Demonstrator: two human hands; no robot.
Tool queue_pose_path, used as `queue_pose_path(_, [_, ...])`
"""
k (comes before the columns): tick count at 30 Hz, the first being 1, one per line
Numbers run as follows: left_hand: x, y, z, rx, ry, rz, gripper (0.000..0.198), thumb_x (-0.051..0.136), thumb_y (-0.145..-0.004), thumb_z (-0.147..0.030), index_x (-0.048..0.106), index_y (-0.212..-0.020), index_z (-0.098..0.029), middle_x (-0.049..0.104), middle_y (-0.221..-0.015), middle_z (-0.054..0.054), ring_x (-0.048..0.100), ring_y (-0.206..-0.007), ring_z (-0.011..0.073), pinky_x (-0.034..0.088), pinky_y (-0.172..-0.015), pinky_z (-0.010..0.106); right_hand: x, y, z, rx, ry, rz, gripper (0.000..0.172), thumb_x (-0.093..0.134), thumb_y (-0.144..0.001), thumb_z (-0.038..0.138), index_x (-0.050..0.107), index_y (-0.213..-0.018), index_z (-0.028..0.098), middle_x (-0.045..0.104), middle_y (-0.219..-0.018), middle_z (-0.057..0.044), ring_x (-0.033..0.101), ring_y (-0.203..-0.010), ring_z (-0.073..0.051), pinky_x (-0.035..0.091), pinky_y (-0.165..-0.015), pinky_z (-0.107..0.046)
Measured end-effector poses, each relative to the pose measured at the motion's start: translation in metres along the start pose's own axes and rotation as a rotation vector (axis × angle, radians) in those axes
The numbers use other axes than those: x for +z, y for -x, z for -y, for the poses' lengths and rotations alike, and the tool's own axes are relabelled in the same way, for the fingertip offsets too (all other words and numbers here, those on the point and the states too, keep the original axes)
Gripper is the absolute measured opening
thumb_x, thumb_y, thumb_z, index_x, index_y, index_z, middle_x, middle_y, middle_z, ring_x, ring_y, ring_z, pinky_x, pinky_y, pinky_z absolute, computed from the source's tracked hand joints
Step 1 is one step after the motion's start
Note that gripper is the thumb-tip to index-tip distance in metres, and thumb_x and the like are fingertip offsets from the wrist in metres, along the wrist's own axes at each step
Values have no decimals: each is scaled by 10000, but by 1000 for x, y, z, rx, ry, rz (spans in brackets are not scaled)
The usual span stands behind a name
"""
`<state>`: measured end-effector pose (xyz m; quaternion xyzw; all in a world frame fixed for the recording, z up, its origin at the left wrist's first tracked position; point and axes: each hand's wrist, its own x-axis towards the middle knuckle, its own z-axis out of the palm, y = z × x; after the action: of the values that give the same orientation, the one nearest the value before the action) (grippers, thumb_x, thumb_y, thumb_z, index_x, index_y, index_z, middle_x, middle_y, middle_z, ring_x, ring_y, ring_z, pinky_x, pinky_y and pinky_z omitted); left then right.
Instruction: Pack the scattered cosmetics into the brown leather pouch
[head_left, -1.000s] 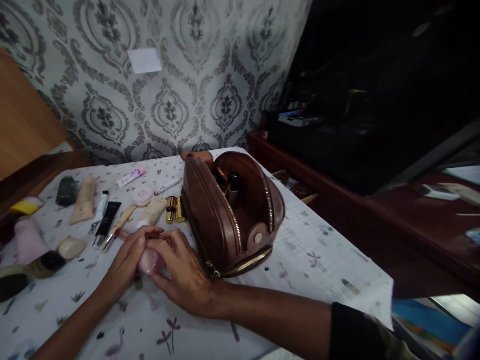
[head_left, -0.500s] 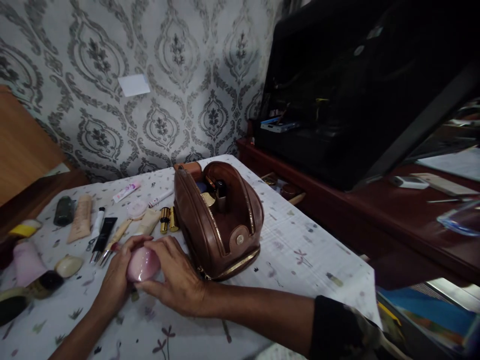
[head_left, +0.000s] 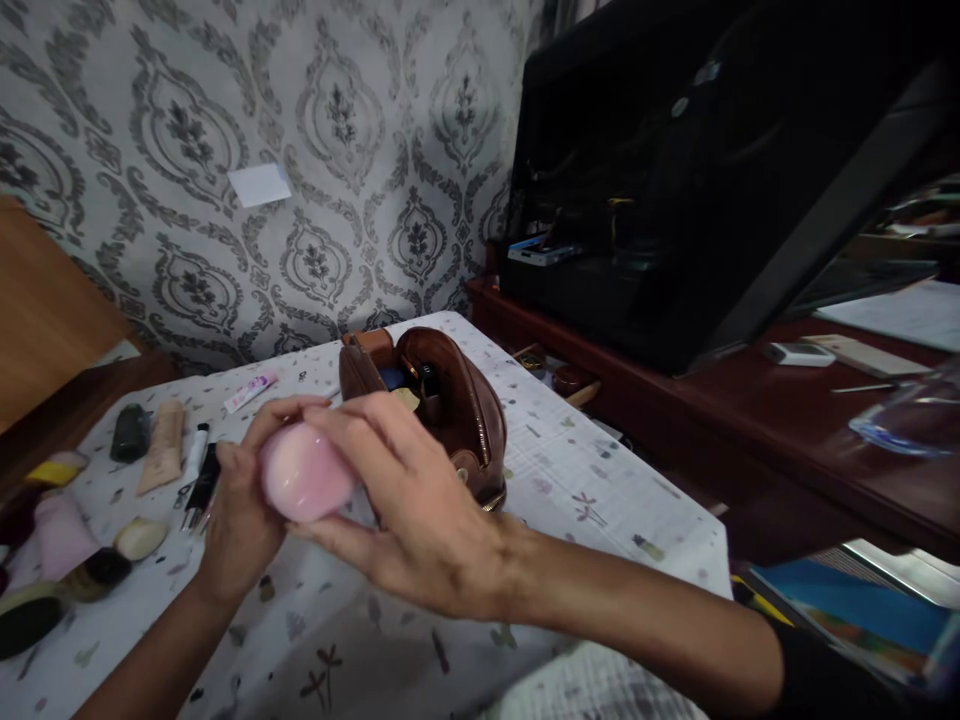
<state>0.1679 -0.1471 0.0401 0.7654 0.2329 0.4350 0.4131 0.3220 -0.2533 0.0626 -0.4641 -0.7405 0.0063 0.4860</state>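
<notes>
A smooth pink egg-shaped object point(head_left: 304, 472) is held up above the table between both hands. My left hand point(head_left: 240, 520) cups it from the left with fingers curled round it. My right hand point(head_left: 409, 500) grips it from the right, thumb below and fingers over the top. Just behind the hands stands a brown leather cosmetic bag point(head_left: 442, 400), unzipped, with dark bottles showing inside. The table point(head_left: 585, 480) wears a white cloth with small prints.
Several cosmetics lie on the left of the cloth: a beige tube point(head_left: 161, 445), a dark jar point(head_left: 129, 432), a black tube point(head_left: 202, 480), a pink bottle point(head_left: 60, 535). A dark wooden cabinet point(head_left: 750, 420) with a black screen point(head_left: 675, 170) stands to the right.
Both hands have lifted the pink object off the cloth toward the camera. The view has shifted, so the bag sits further back and partly behind my right hand.
</notes>
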Motion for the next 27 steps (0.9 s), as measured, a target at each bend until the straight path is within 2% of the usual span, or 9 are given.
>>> queue_pose_path(2, [12,-12,-5,30,54,42,724,122,-968,-745,577,-1238,-250,643,-1273,72,632,-1126,255,562,-900,351,-16,-2,-6,-11,29,-67,511,597,-968,494,536,-1328,136,578,-1189,-143,556,-1080,-248,550,-905,-413])
queue_pose_path(6, [26,-22,-8,80,-87,91,537,354,-1025,-597,535,-1360,-219,663,-1265,94,624,-1168,253,539,-970,381,-46,-5,-31,80,107,-178,553,677,-912,517,594,-1267,101,614,-1067,-102,581,-966,-214,530,-843,-364])
queue_pose_path(9, [25,-17,-9,184,-256,238,404,455,-1037,-431,523,-1383,-233,694,-1257,83,657,-1148,225,530,-999,373,-64,-6,-49,198,227,-133,506,708,-893,454,604,-1248,109,622,-1083,-105,596,-945,-215,510,-815,-349])
queue_pose_path(11, [22,-11,-9,308,-379,294,329,472,-1037,-342,565,-1334,-236,686,-1295,74,638,-1210,209,510,-1040,348,-71,-9,-55,253,320,11,473,737,-873,393,614,-1238,118,621,-1100,-104,607,-947,-215,499,-817,-336])
queue_pose_path(13, [18,-6,-7,396,-437,288,284,469,-1036,-270,596,-1287,-230,671,-1332,72,607,-1272,191,490,-1070,316,-73,-14,-56,293,428,237,414,763,-851,320,641,-1189,114,624,-1108,-110,619,-953,-218,484,-819,-319])
queue_pose_path(15, [16,-2,-4,434,-436,265,277,466,-1033,-219,594,-1278,-222,665,-1346,78,591,-1298,176,477,-1089,302,-69,-22,-56,324,531,483,326,759,-845,259,667,-1117,105,637,-1108,-122,637,-954,-225,472,-804,-304])
queue_pose_path(18, [16,-1,2,464,-411,251,258,478,-1024,-181,598,-1249,-219,666,-1343,85,588,-1303,172,466,-1110,317,-58,-37,-56,351,627,743,223,629,-936,260,681,-1070,90,671,-1093,-151,676,-953,-244,470,-763,-297])
queue_pose_path(22, [20,-2,7,485,-362,247,254,482,-1017,-152,595,-1236,-215,660,-1342,96,577,-1316,171,455,-1127,328,-44,-56,-61,461,669,962,303,512,-993,266,687,-1132,61,698,-1151,-197,699,-1056,-292,502,-754,-293])
queue_pose_path(27, [21,0,10,482,-319,243,275,485,-1012,-131,585,-1251,-222,653,-1356,89,559,-1333,151,428,-1148,304,-33,-61,-69,521,680,1047,323,610,-908,161,678,-1216,92,716,-1170,-195,691,-1124,-328,547,-825,-340])
